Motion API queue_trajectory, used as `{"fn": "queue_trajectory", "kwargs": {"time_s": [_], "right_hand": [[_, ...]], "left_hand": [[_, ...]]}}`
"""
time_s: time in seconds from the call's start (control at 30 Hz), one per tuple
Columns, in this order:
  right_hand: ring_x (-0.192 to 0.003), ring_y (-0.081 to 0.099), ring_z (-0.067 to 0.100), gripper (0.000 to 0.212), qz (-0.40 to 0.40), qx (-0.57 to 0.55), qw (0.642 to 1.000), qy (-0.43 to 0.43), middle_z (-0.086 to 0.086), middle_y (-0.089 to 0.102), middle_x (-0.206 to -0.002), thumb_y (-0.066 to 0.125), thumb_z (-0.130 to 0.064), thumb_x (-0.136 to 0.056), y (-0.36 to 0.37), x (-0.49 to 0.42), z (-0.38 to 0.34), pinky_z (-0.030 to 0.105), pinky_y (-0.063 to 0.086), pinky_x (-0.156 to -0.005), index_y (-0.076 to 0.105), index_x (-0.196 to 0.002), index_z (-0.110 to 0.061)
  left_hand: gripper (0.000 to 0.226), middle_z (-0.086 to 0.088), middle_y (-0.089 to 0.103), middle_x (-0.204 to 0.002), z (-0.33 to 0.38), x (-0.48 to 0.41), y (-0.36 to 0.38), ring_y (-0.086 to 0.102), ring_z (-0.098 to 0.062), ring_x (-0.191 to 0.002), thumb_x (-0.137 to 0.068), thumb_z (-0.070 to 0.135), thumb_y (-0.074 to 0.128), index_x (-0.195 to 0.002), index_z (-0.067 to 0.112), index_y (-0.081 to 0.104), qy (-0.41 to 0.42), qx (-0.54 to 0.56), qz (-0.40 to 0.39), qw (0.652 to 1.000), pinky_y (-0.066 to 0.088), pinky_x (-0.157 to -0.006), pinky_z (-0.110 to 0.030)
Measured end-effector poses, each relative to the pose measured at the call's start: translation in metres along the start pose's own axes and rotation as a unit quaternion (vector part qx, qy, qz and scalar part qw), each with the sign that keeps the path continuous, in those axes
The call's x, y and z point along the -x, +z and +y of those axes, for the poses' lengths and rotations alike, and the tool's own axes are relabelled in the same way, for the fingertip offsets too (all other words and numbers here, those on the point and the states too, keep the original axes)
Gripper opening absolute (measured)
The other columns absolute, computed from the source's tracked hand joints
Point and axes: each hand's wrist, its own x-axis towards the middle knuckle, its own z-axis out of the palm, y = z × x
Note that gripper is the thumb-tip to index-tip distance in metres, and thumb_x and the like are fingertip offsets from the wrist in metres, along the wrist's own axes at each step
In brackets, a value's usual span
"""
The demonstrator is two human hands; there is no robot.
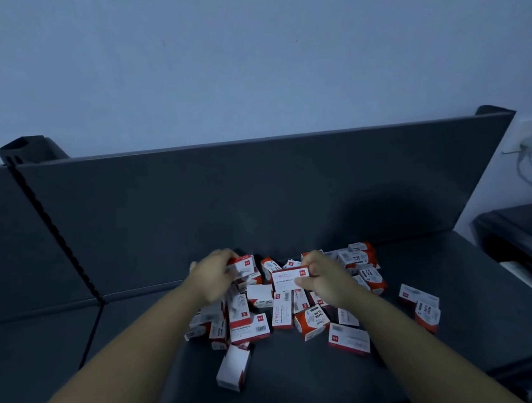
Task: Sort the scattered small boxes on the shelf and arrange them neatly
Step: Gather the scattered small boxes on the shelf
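Two forearms are being shown bare along their whole visible length, and the left hand and the right hand are likewise being seen uncovered.

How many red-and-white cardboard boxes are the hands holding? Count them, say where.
2. One red-and-white cardboard box in the left hand, at the heap's far-left edge; a second box pinched by the right hand, over the heap's middle. Palms may hide more.
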Motion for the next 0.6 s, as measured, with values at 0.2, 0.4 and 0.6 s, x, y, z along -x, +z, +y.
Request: {"fn": "queue_trajectory", "kwargs": {"time_s": [0.2,0.4,0.6], "right_hand": [[-0.083,0.067,0.01,0.018,0.026,-0.039,0.998,0.028,-0.006,0.063,-0.095,0.067,-0.021,-0.093,0.0,-0.002,-0.001,0.029,0.057,-0.071,0.051,-0.1,-0.024],[-0.084,0.063,0.008,0.031,0.032,-0.01,0.996,0.086,-0.005,0.059,-0.103,0.065,-0.024,-0.094,-0.006,-0.007,0.006,0.024,0.052,-0.068,0.051,-0.122,-0.021],[-0.085,0.058,0.005,0.037,0.025,0.024,0.993,0.112,-0.008,0.058,-0.1,0.06,-0.028,-0.096,-0.014,-0.015,0.007,0.021,0.045,-0.065,0.049,-0.131,-0.021]], "left_hand": [[0.008,0.006,0.059,-0.108,-0.007,0.0,-0.005,0.056,-0.017,-0.103,-0.096,0.027,0.056,-0.103,0.028,0.054,-0.006,0.075,-0.003,0.997,0.041,-0.098,-0.042],[0.01,0.006,0.061,-0.106,-0.016,-0.001,-0.015,0.057,-0.019,-0.104,-0.095,0.027,0.055,-0.104,0.03,0.053,-0.022,0.058,-0.027,0.998,0.04,-0.102,-0.048],[0.01,0.008,0.066,-0.096,-0.008,-0.018,-0.018,0.063,-0.019,-0.096,-0.096,0.025,0.054,-0.103,0.033,0.055,-0.01,0.067,-0.046,0.997,0.043,-0.1,-0.05]]}}
